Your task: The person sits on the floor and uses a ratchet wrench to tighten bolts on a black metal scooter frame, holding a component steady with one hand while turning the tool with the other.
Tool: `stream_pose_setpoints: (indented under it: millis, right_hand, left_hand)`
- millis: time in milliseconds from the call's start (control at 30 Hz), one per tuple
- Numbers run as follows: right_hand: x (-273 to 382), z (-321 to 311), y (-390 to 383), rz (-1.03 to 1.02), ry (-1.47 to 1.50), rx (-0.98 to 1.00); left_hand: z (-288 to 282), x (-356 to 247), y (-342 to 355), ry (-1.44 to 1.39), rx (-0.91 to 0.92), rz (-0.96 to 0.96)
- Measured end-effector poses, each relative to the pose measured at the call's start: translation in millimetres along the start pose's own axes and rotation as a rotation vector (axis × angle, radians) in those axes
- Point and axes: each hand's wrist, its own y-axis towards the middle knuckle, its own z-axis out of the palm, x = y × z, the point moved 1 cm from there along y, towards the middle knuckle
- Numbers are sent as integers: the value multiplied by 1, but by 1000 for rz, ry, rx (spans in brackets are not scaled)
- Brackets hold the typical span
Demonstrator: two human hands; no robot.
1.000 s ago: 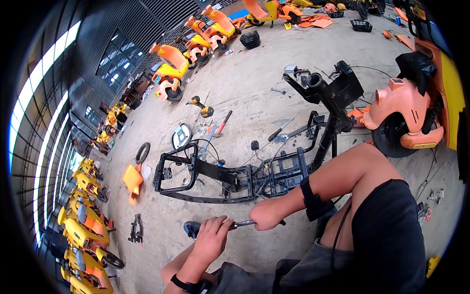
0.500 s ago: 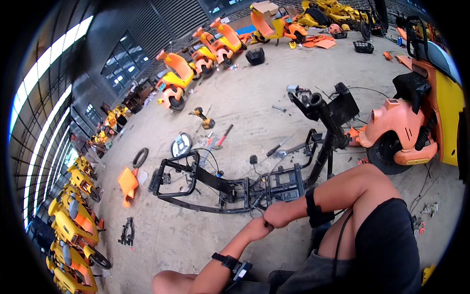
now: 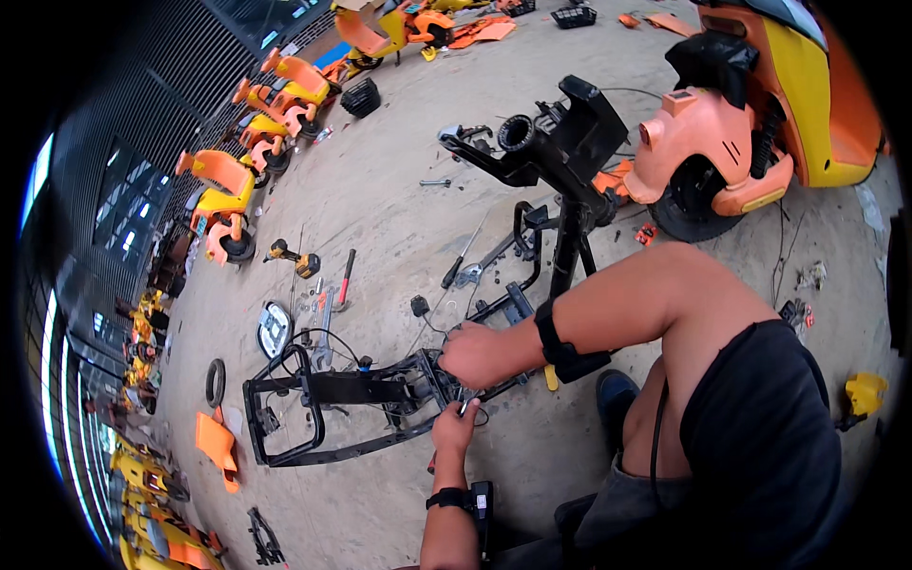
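Observation:
A stripped black scooter frame (image 3: 356,388) lies on the concrete floor in front of me. My right hand (image 3: 480,356) is at its middle section, fingers curled down among the wires; whatever they grip is hidden. Just nearer to me, my left hand (image 3: 454,425) is closed in a pinch beside the frame's near rail. A small bit of metal shows at its fingertips and a speck of red below it, too little to name. At the frame's right end rises the steering-head tube (image 3: 518,133), with a black bracket beside it.
Left of the frame's far side lie a cordless drill (image 3: 294,258), a red-handled hammer (image 3: 347,277) and an oval mirror-like part (image 3: 275,329). A screwdriver (image 3: 461,256) lies beyond. An orange-and-yellow scooter (image 3: 703,152) stands at right; several others are parked at left.
My view has turned, so the scene sits lower and further left. My hands, earlier together at the frame's near edge, are now apart, the right one further in over the frame's middle.

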Motion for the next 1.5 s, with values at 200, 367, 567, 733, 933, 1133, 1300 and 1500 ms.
stream_pose_setpoints:
  millis: [200, 367, 567, 733, 933, 1133, 1300, 1500]
  right_hand:
    - [-48, 52, 29, -79, -170, 127]
    - [-49, 60, 46, -152, -288, 225]
    - [-47, 61, 42, -166, -244, 362]
    - [-53, 63, 38, -184, -251, 372]
    - [-67, 61, 24, -145, -198, 418]
    - [-58, 61, 29, -132, -193, 421]
    - [-70, 75, 26, -17, -193, 402]
    - [-104, 69, 5, -19, -111, 349]
  left_hand:
    - [31, -23, 10, -12, -37, 50]
    - [55, -21, 18, -74, -97, 40]
    - [82, -8, 25, -225, -95, 54]
    - [85, -11, 25, -230, -65, 52]
    - [107, -19, 44, -468, 32, 130]
    - [80, -54, 33, -391, -106, 228]
    - [59, -74, 46, -227, -5, 214]
    - [64, -83, 66, 59, 86, 238]
